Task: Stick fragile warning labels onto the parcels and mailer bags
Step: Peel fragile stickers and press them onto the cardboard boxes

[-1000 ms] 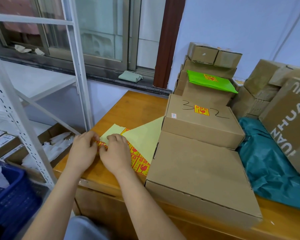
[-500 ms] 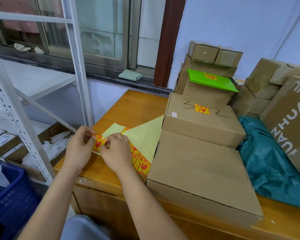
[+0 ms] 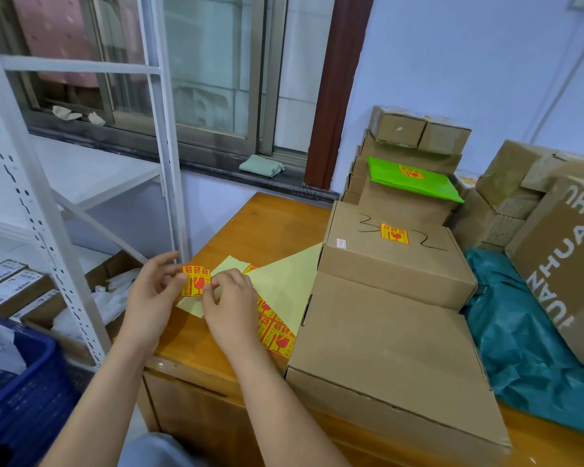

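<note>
Small yellow sticker printed in red [image 3: 195, 280], peeled and raised just above the pale yellow backing sheet [image 3: 284, 286] at the left end of the orange wooden worktop [image 3: 260, 224]. Left hand [image 3: 150, 299] pinching the sticker's left edge with thumb and fingertips; right hand [image 3: 231, 306] pinching its lower right corner. Both grips clamped on the sticker.

Handling, as judged: very light, thin, limp paper with an adhesive back; liable to curl, fold onto itself or cling to fingers. Best held by the extreme edges, kept taut between both grips, then laid from one edge and smoothed flat. Not fragile, but hard to reposition once stuck.

Nearest unlabelled target: large flat brown cardboard box [image 3: 395, 358] at the worktop's front, top bare. Stiff lid, likely a firm surface to press on.

Writing: sticker shows red Chinese characters above a broken-glass symbol; smaller print unreadable. Same design on remaining stickers on the sheet [image 3: 277, 335], on the second brown box behind [image 3: 394, 233] beside black marker scrawl, and on the bright green mailer bag [image 3: 412, 178]. Tilted carton at right [image 3: 567, 264] lettered in white, partly legible as "HUA" and "ZHU". Crumpled teal bag [image 3: 526, 348] unmarked as far as visible.
</note>
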Motion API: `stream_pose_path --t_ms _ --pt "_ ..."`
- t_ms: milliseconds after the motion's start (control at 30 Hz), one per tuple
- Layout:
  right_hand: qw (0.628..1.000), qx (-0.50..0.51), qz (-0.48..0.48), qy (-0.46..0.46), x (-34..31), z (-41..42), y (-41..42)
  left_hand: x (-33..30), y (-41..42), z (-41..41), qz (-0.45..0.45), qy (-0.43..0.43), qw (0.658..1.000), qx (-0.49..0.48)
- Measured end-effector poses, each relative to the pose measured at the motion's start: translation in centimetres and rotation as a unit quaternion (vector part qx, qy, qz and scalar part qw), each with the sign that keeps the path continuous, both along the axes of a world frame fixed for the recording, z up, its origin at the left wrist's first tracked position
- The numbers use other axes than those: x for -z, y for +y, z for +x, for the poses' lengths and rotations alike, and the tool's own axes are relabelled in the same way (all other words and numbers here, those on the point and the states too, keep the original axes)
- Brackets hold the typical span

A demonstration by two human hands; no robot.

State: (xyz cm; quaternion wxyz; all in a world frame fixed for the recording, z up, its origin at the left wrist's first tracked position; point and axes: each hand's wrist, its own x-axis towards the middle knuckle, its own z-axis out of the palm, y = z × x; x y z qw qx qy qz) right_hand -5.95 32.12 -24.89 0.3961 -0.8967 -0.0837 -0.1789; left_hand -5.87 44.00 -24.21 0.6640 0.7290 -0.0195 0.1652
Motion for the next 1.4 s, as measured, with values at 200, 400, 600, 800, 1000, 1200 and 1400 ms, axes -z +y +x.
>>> stream_pose_path --t_ms 200,400,600,800,1000,1200,1400 --pt "0.995 -0.005 0.062 -0.074 -3.0 -1.9 0.1 -2.1 -0.9 -1.2 -0.078 -0.049 0.996 -0.014" --pt "0.987 0.025 0.089 -0.128 -7.8 -4.9 -3.7 -6.1 -5.1 -2.9 -0.153 -0.118 0.981 0.022" --pt "0.988 0.077 0.068 -0.120 -8.9 -7.0 -11.4 -7.8 -12.0 -4.9 -0.091 -0.106 0.990 0.037" --pt "0.988 0.121 0.036 -0.090 -8.3 -9.6 -18.3 -7.6 -18.5 -6.1 -0.022 -0.072 0.996 0.045" --pt "0.984 0.166 0.036 -0.050 -6.9 -10.5 -23.1 -5.8 -22.3 -7.0 0.024 -0.004 0.995 0.100" --pt "0.982 0.154 0.108 0.020 -6.2 -10.8 -23.7 -4.8 -22.7 -7.3 0.034 0.036 0.993 0.110" --pt "0.982 0.170 0.075 0.034 -6.1 -11.3 -23.6 -4.7 -22.5 -7.5 0.043 0.036 0.993 0.105"
